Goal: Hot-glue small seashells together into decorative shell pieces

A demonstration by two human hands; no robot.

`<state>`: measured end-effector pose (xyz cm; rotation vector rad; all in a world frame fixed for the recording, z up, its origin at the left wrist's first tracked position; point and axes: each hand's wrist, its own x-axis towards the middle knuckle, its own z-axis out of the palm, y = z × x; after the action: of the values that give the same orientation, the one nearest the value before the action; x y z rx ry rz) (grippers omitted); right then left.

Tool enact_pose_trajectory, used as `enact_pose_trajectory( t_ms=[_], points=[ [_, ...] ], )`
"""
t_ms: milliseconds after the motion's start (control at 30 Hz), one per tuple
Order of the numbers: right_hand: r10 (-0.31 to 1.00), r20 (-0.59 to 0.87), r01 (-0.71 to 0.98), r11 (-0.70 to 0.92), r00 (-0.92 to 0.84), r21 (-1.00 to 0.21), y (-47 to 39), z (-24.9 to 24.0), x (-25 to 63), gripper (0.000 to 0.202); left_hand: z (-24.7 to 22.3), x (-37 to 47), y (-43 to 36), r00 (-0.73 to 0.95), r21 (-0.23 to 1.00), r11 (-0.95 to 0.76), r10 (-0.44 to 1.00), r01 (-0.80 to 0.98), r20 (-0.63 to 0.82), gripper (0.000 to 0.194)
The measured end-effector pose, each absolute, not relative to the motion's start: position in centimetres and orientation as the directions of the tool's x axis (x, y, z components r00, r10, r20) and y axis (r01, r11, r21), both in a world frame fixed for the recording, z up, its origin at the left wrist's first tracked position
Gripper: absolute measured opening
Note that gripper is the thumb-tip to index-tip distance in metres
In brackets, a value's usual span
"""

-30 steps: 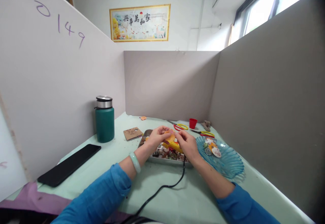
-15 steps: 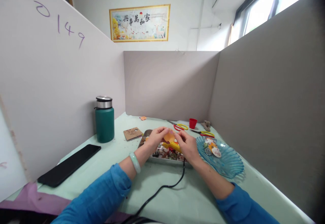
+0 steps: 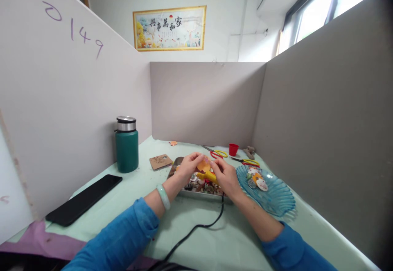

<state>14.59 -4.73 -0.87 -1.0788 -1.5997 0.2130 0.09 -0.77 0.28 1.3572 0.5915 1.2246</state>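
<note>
My left hand [image 3: 188, 168] and my right hand [image 3: 227, 177] meet over a shallow metal tray [image 3: 201, 195]. Between their fingertips they pinch a thin, round orange piece [image 3: 203, 165], one hand at each side of it. Just below lies a yellow corded tool [image 3: 208, 176] that looks like a glue gun, partly hidden by my right hand. Its black cord [image 3: 196, 226] runs over the tray's near edge towards me. Many small mixed pieces [image 3: 208, 188] fill the tray; my hands cover part of them.
A blue glass plate [image 3: 278, 197] with decorated cutouts stands on the right. Behind are two pairs of scissors [image 3: 218, 154], a red cup [image 3: 233, 150] and a brown lump [image 3: 250, 152]. Leftward are a cardboard square [image 3: 161, 161], a green bottle [image 3: 127, 150] and a black phone [image 3: 84, 199]. Partitions enclose the table.
Both hands stay in nearly the same place over the tray, still pinching the orange piece, which has shifted very slightly. Nothing else on the table has visibly moved.
</note>
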Motion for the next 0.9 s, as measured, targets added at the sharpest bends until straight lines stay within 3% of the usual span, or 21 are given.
enact_pose_trajectory(
  t_ms=[367, 633, 900],
  points=[
    [0.724, 0.69, 0.557, 0.565, 0.019, -0.609, -4.8, -0.86, 14.68, 0.032, 0.35, -0.32, -0.73, 0.398, 0.918, -0.198, 0.855, -0.344, 0.333, 0.036],
    [0.701, 0.713, 0.615, 0.556, 0.013, -0.559, -4.62, -1.01, 14.64, 0.034, 0.2, -0.18, -0.6, 0.407, 0.931, -0.124, 0.873, -0.344, 0.267, 0.039],
    [0.717, 0.696, 0.612, 0.53, 0.045, -0.586, -4.41, -0.99, 14.78, 0.035, 0.46, -0.09, -0.99, 0.389, 0.945, -0.181, 0.878, -0.272, 0.28, 0.037]
  ],
)
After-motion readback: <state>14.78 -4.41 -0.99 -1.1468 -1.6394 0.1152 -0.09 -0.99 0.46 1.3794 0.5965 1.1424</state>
